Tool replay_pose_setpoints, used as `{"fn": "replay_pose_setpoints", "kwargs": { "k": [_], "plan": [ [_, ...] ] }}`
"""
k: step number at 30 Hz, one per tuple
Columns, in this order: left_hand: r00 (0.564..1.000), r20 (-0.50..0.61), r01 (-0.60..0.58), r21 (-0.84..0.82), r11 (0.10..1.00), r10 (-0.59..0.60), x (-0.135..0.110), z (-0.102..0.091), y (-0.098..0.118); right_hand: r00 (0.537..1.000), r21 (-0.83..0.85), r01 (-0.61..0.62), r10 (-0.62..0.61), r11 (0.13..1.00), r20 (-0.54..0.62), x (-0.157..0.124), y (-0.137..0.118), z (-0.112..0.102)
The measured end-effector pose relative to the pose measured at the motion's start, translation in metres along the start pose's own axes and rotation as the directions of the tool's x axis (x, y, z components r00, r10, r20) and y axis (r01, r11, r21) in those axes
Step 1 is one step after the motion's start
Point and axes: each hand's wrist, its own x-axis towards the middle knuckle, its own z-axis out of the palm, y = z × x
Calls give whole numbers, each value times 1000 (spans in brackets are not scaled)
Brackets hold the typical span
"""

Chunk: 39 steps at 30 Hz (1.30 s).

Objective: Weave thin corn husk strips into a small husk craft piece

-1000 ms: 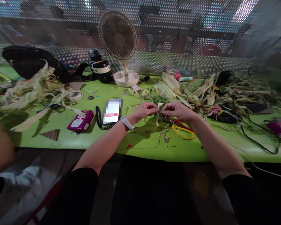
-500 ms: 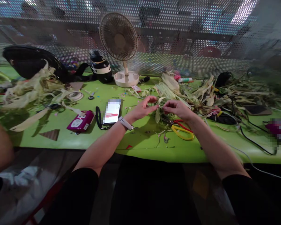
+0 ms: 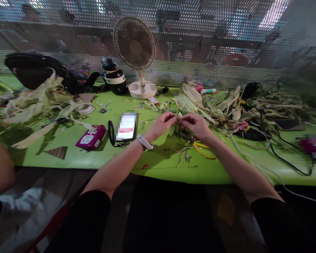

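Note:
My left hand (image 3: pixel 163 123) and my right hand (image 3: pixel 196 124) meet over the green table (image 3: pixel 158 161), fingertips pinched together on a small strip of corn husk (image 3: pixel 178 120). A pale watch sits on my left wrist (image 3: pixel 144 142). Under my right wrist lie yellow-handled scissors (image 3: pixel 203 149). A heap of corn husks (image 3: pixel 221 105) spreads just behind and to the right of my hands.
A phone (image 3: pixel 126 126) and a magenta device (image 3: pixel 91 137) lie left of my hands. A small desk fan (image 3: pixel 135 52) stands at the back by a perforated screen. More husks (image 3: pixel 37 102) pile at left; cables (image 3: pixel 284 154) trail at right. Another person's arm (image 3: pixel 0 165) shows at far left.
Both hands lifted slightly and moved a little farther from me, staying pinched on the husk piece. My left fingers opened briefly half a second ago, then closed again.

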Motion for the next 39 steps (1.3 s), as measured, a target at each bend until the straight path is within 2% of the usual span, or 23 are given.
{"fn": "replay_pose_setpoints", "kwargs": {
  "k": [3,5,7,9,11,14,17,20,22,25,30,35,39],
  "plan": [
    [994,-13,-109,74,991,111,1,0,0,998,-153,56,-55,987,15,-5,-7,-2],
    [979,-8,-201,179,963,206,3,-1,-2,985,-308,141,-164,941,-51,-8,-12,-5],
    [949,20,-306,289,907,313,4,-3,-5,935,-444,215,-315,870,-164,-9,-16,-10],
    [915,80,-398,350,848,396,5,-4,-8,897,-508,237,-387,828,-212,-7,-17,-13],
    [891,148,-453,363,814,430,4,-3,-11,932,-477,209,-322,854,-167,-4,-16,-13],
    [875,214,-484,375,790,435,3,-1,-12,993,-307,42,-74,951,-95,-1,-13,-9],
    [857,264,-515,407,754,443,1,0,-10,983,-76,-165,158,983,-99,-1,-9,-4],
    [837,306,-546,440,713,453,-1,1,-7,961,107,-265,271,958,-55,-1,-5,-1],
    [832,308,-555,467,689,462,-2,1,-7,966,172,-240,253,955,-60,-1,-4,-1],
    [841,303,-540,523,659,449,-2,0,-7,973,216,-128,165,968,-162,-1,-2,-3],
    [868,300,-494,597,633,395,-1,-4,-7,973,196,10,35,980,-226,-2,-2,1],
    [875,315,-484,583,653,367,0,-6,-4,969,115,115,-85,987,-234,-7,-3,9],
    [879,300,-477,513,714,371,0,-4,-3,965,123,105,-71,987,-254,-5,-4,5]
  ]
}}
